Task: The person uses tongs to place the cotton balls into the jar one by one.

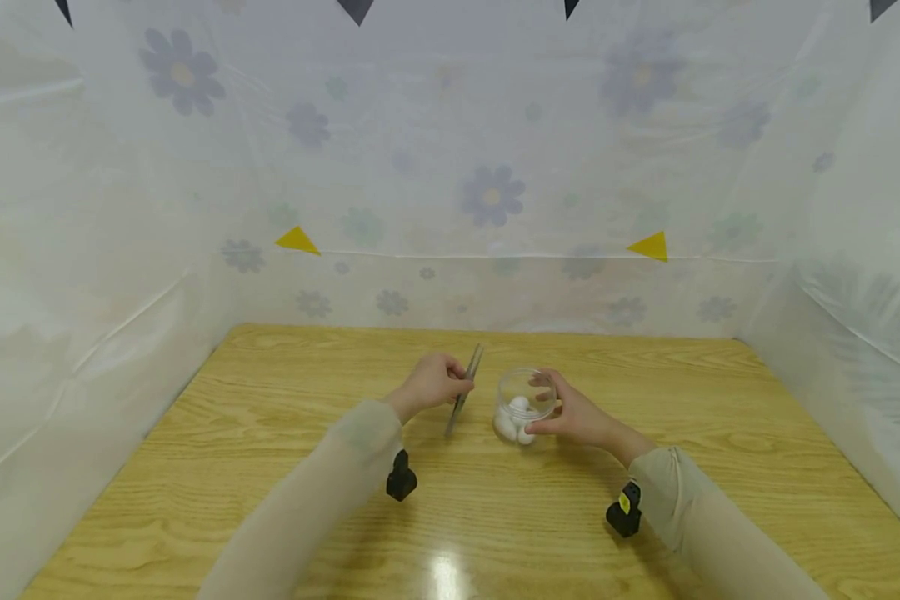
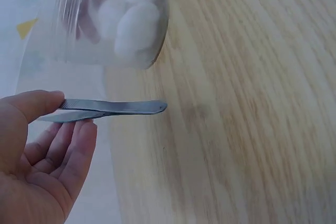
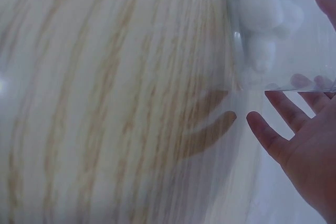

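Thumb and fingertips of my left hand point(image 1: 433, 381) pinch a pair of metal tweezers point(image 1: 457, 410) above the table. In the left wrist view the tweezers point(image 2: 131, 107) show their rounded joined end pointing away from the hand, and their far tips lie partly behind the thumb. To the right stands a clear jar point(image 1: 506, 387) with no lid on it, holding several white cotton balls point(image 1: 506, 425) at its bottom. My right hand point(image 1: 576, 418) grips the jar from its right side, thumb on the near wall and fingers round the far side; in the right wrist view its lower fingers are spread.
Both hands are over a wood-grain table point(image 1: 270, 467). White flowered sheeting point(image 1: 420, 167) hangs behind it and along both sides. Yellow triangles point(image 1: 648, 247) mark the back sheet. A small black device point(image 1: 401, 477) is on each wrist.
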The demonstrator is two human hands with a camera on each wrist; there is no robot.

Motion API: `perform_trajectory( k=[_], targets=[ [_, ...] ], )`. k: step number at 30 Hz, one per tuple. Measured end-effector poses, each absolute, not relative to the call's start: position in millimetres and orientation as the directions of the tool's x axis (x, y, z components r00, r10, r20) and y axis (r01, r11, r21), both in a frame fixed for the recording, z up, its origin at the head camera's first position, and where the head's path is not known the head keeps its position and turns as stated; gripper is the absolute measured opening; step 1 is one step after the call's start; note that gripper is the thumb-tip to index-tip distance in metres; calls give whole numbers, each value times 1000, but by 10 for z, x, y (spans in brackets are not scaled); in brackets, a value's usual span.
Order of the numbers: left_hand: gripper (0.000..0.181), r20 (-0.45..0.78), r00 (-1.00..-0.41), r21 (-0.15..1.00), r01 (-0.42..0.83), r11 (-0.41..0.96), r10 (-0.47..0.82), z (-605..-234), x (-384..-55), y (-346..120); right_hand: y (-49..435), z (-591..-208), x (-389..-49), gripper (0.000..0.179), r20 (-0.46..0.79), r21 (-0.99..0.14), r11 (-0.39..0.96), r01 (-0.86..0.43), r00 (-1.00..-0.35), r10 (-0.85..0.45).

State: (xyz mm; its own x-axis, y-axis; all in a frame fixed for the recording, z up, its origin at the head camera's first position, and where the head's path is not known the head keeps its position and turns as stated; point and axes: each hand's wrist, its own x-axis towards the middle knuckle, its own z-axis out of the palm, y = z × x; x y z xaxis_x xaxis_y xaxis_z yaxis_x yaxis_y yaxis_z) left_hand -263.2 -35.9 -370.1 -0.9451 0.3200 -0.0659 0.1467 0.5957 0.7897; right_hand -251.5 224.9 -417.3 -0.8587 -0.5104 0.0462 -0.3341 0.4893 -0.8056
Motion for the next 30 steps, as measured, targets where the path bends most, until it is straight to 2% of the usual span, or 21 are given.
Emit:
perform_trajectory(
  k=[7, 12, 16, 21, 30],
  targets=[
    [28, -132, -956, 785, 60, 616, 261, -3809, -2639, -243, 2253, -4160, -2503, 84, 40, -810, 489, -325, -861, -507],
    [33, -135, -958, 764, 63, 642, 254, -3875, -2630, -165, 2248, -4146, -2488, 85, 41, -809, 487, -328, -859, -510],
    [24, -150, -951, 722, 82, 687, 272, -3920, -2628, -130, 2242, -4166, -2495, 86, 35, -811, 492, -317, -865, -500],
    [11, -205, -944, 697, 45, 715, 259, -3996, -2609, -99, 2230, -4179, -2488, 87, 29, -816, 490, -306, -870, -493],
    [36, -210, -943, 702, 38, 711, 257, -4019, -2544, -68, 2223, -4194, -2475, 87, 38, -812, 493, -314, -870, -491]
  ],
)
